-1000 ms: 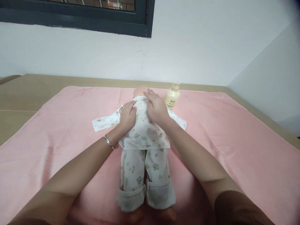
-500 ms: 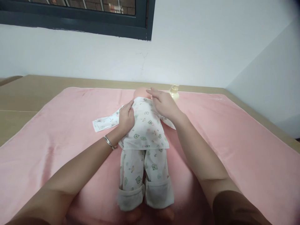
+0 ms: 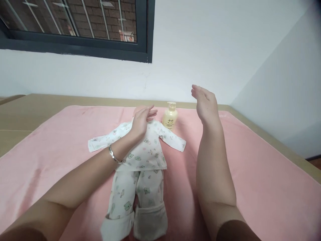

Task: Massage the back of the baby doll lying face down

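A baby doll (image 3: 137,109) lies on the pink cloth (image 3: 218,157), its head at the far end and largely hidden by my hand. It wears a white printed long-sleeved top (image 3: 145,150) and matching trousers (image 3: 147,190) with thick turned-up cuffs. My left hand (image 3: 141,122), a silver bangle at its wrist, is over the doll's head and upper chest with fingers stretched out; whether it presses on them I cannot tell. Off to the right, my right hand (image 3: 207,103) is raised clear of the doll, open, fingers extended and holding nothing.
A pale yellow pump bottle (image 3: 170,117) with a printed face stands just beyond the doll's right-side sleeve. The cloth covers a wooden table (image 3: 50,103) set against a white wall (image 3: 195,50). A dark-framed window (image 3: 145,30) is above at left.
My right hand has left the doll's head and shoulder area, rising to the right. My left hand has shifted from the doll's side up over its head. The bottle now shows more fully.
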### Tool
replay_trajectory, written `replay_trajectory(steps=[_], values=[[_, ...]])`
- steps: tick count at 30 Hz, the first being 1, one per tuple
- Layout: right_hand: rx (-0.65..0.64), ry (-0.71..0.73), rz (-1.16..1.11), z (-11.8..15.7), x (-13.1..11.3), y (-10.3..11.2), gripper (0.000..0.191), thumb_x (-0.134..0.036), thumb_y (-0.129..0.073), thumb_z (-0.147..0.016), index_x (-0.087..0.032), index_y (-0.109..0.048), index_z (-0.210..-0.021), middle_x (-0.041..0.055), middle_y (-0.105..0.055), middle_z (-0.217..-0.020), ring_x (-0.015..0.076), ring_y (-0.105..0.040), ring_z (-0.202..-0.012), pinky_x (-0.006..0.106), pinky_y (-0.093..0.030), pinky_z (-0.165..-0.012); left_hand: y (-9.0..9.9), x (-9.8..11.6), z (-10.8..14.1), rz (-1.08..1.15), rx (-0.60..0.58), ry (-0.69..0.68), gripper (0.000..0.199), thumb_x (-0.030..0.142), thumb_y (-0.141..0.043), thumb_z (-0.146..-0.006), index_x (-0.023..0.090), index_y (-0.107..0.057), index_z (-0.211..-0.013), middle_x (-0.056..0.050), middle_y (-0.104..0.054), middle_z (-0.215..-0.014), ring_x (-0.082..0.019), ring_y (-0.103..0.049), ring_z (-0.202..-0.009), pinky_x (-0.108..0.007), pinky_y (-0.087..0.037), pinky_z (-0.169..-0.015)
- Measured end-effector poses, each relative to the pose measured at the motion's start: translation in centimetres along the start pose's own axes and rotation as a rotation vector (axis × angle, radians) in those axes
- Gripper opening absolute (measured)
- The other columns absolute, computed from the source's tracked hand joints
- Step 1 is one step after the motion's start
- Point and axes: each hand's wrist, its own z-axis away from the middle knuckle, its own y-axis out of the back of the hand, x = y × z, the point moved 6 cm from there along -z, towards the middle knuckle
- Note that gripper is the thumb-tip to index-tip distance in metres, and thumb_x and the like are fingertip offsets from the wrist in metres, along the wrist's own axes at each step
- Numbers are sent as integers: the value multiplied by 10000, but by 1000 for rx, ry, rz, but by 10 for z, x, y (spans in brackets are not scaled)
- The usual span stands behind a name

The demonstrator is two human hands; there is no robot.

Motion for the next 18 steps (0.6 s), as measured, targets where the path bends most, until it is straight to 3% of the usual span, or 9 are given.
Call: replay_trajectory(steps=[4, 9, 13, 16, 18], values=[[-48, -34, 34, 2, 2, -9, 752, -643, -140, -1073, -179, -643, -1388, 151, -635, -1443, 292, -571, -1399, 539, -451, -1184, -33, -5, -38, 165, -137, 259, 782, 573, -111, -1008, 117, -400, -1573, -201, -573, -1522, -255, -609, -1385, -440, -506, -1169], [-236, 1, 151, 5, -4, -58, 563, -391, -264, -1094, -90, -560, -1467, 190, -496, -1579, 311, -409, -1528, 524, -321, -1272, -52, 3, -72, 242, -177, 268, 872, 532, 47, -953, 38, -162, -1641, -217, -333, -1683, -213, -453, -1521, -368, -507, -1163], [-355, 38, 232, 8, -3, -94, 631, -72, -353, -925, 13, -410, -1548, 235, -334, -1663, 310, -260, -1595, 536, -236, -1304, -66, 6, -80, 328, -172, 301, 857, 475, 31, -949, -13, -149, -1630, -261, -425, -1611, -270, -514, -1471, -464, -561, -1092], [-358, 58, 310, 10, -2, -104, 660, -41, -417, -852, 32, -455, -1506, 253, -381, -1635, 354, -272, -1585, 562, -231, -1297, -73, 8, -79, 411, -132, 350, 804, 432, -41, -965, -11, -189, -1620, -269, -513, -1536, -308, -558, -1422, -536, -562, -1080], [-341, 81, 370, 12, -3, -105, 637, -47, -450, -851, 33, -483, -1482, 260, -422, -1608, 377, -314, -1565, 579, -228, -1291, -73, 8, -74, 451, -111, 382, 759, 392, -109, -971, 11, -213, -1618, -246, -510, -1550, -291, -561, -1421, -518, -554, -1104]])
